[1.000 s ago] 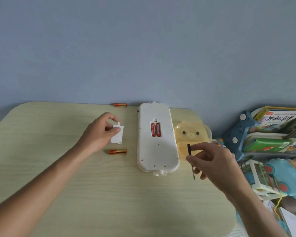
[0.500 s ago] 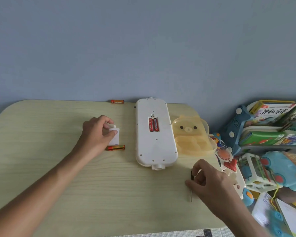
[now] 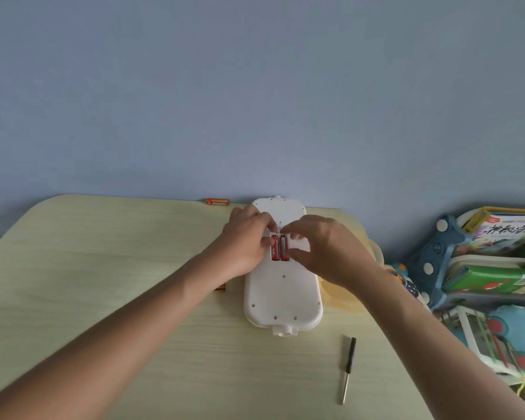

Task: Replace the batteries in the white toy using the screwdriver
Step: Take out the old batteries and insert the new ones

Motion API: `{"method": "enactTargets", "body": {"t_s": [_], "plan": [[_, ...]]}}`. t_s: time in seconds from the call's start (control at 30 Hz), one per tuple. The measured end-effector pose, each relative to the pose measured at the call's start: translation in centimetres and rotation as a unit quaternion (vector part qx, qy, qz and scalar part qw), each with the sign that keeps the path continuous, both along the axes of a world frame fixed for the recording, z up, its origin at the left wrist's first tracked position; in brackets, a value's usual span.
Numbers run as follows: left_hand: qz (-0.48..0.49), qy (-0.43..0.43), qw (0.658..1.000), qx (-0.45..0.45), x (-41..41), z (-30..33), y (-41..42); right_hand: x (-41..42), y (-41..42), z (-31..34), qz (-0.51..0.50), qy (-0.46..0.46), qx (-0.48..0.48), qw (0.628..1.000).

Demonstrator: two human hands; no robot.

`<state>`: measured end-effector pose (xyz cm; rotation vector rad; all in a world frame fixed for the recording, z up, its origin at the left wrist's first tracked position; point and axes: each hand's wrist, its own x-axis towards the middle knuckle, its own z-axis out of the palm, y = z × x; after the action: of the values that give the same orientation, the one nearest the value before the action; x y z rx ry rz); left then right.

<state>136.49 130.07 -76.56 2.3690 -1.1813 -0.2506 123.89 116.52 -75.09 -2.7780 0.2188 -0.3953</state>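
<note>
The white toy (image 3: 282, 294) lies face down on the table, long side pointing away from me. Its battery compartment is uncovered and two red batteries (image 3: 279, 252) sit inside. My left hand (image 3: 246, 242) has its fingertips bunched at the compartment's upper left edge. My right hand (image 3: 326, 250) curves its thumb and forefinger, held apart, around the compartment's right side. The small white cover is not clearly visible; the fingers may hide it. The screwdriver (image 3: 348, 369) lies loose on the table, near right of the toy.
One orange battery (image 3: 217, 202) lies at the table's (image 3: 103, 268) far edge by the wall. Another battery (image 3: 222, 288) peeks out under my left forearm. A yellow container (image 3: 346, 301) sits behind my right wrist. Books and toys (image 3: 491, 277) crowd the right.
My right hand has let go of the screwdriver, which now lies on the table. Both hands have moved onto the toy's open battery compartment. The cover has left its spot beside the toy.
</note>
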Motion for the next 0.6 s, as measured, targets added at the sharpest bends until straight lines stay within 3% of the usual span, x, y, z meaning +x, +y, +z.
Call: {"method": "enactTargets", "body": {"t_s": [0.33, 0.6], "plan": [[-0.024, -0.021, 0.999, 0.022, 0.5, 0.4, -0.6, 1.4, -0.4, 0.3, 0.081, 0.058, -0.119, 0.988], [-0.024, 0.006, 0.998, 0.058, 0.9, 0.3, -1.3, 1.1, -1.0, 0.1, 0.098, 0.041, -0.109, 0.988]]}}
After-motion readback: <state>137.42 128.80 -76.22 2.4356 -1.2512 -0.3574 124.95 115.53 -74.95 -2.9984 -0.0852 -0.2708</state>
